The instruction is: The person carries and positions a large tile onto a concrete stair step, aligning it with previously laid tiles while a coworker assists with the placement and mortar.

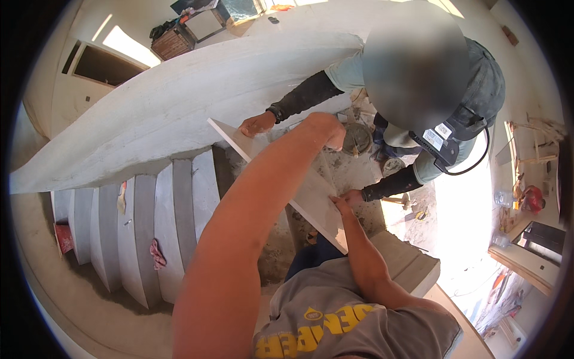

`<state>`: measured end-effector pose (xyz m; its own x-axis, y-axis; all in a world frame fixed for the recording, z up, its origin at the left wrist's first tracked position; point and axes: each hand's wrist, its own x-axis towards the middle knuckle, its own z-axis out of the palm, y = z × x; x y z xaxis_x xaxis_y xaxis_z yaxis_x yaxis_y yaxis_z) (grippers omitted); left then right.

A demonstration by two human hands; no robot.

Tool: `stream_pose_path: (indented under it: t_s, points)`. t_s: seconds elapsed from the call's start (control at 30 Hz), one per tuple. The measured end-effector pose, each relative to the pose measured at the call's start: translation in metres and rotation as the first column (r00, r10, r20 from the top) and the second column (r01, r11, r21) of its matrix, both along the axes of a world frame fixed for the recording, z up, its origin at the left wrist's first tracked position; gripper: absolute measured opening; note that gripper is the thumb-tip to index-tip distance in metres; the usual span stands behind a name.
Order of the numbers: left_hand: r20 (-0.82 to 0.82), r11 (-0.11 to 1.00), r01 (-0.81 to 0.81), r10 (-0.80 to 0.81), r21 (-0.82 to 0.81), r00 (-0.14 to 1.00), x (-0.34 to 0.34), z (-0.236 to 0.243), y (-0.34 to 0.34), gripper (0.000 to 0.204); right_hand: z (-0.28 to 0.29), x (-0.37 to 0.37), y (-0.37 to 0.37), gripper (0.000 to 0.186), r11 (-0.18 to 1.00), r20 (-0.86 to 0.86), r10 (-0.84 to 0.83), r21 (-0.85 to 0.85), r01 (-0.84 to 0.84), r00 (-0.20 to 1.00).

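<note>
**Count on the stairs**

One pale slab (311, 191) lies across the work. Four hands meet it: the wearer's left hand (327, 128) and right hand (342, 204), plus a co-worker's two hands (258, 124). Two people in all. One bucket (357, 139). Two rags on the concrete steps (173, 227), one pink (157, 254).

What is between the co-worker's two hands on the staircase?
In the head view, the pale slab spans from the co-worker's hand to their other hand; my left forearm crosses above it.

Grey concrete stairs (149, 233) curve downward — a pink rag (157, 254) on one step, a red bucket (63, 238) lower, a wicker crate (172, 43) above.
</note>
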<state>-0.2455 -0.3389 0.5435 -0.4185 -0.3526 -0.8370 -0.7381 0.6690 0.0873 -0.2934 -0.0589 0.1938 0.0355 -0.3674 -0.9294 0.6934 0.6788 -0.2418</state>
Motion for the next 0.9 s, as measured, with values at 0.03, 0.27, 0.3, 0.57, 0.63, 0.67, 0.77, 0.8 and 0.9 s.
stream_pose_path:
  t_s: [0.03,0.27,0.3,0.57,0.63,0.67,0.77,0.8,0.9]
  points:
    - [-0.169,0.998,-0.021,0.029,0.052,0.985,-0.006,0.036,0.003,0.047,-0.001,-0.006,0.000,0.045,1.000,-0.021,-0.021,-0.002,0.021,1.000]
    - [-0.428,0.472,0.086,0.851,0.877,-0.305,0.080,0.180,0.086,0.063,0.020,-0.037,-0.031,0.047,0.993,-0.041,-0.103,-0.069,0.100,0.994]
    - [-0.253,0.360,0.203,0.874,0.910,-0.416,0.092,0.182,0.097,0.066,0.021,-0.043,-0.036,0.048,0.991,-0.035,-0.111,-0.073,0.109,0.993]
    - [-0.266,0.381,0.090,0.777,0.920,-0.571,0.167,0.194,0.164,0.084,0.054,-0.068,-0.072,0.051,0.994,0.051,-0.099,-0.050,0.101,0.994]
    - [-0.278,0.378,0.046,0.752,0.924,-0.598,0.180,0.197,0.175,0.088,0.053,-0.076,-0.076,0.052,0.995,0.076,-0.093,-0.037,0.096,0.993]
    - [-0.274,0.367,0.033,0.747,0.929,-0.606,0.184,0.197,0.179,0.090,0.049,-0.080,-0.080,0.053,0.995,0.088,-0.098,-0.026,0.101,0.991]
    - [-0.215,0.348,0.082,0.730,0.934,-0.649,0.189,0.200,0.192,0.092,0.030,-0.133,-0.092,0.049,0.985,0.129,-0.174,0.009,0.175,0.976]
    - [-0.192,0.345,0.106,0.723,0.932,-0.664,0.190,0.201,0.195,0.092,0.027,-0.146,-0.096,0.047,0.978,0.146,-0.207,0.023,0.206,0.967]
    - [-0.195,0.316,0.044,0.682,0.948,-0.705,0.215,0.193,0.211,0.086,0.046,-0.084,-0.076,0.041,0.972,0.090,-0.231,-0.011,0.233,0.969]
